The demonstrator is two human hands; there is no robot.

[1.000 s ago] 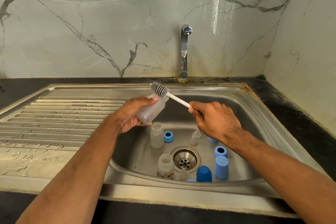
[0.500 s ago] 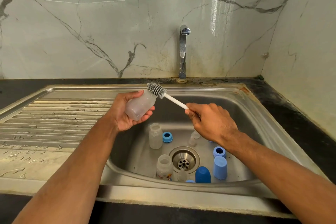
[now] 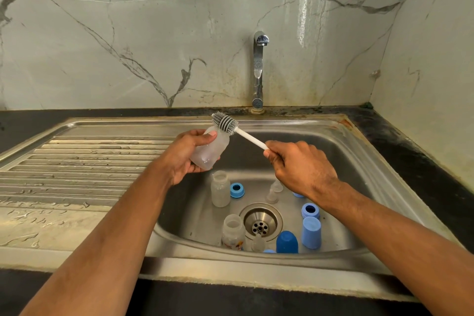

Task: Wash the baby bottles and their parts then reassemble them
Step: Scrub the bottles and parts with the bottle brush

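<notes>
The print on the lower bottle (image 3: pixel 233 235) is unreadable.

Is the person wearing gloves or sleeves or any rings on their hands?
No. The left hand and the right hand are both bare, with no gloves and no rings in view. Both forearms are bare too: no sleeves, watch or bracelet show anywhere up to the edge of the picture. The fingernails look short and plain.

Both hands (image 3: pixel 188 155) curled, gripping

tap (image 3: pixel 258 69) | steel sink (image 3: pixel 359 151) | ribbed drainboard (image 3: pixel 89 161), seemingly wet | marble wall (image 3: pixel 154 33)
</notes>
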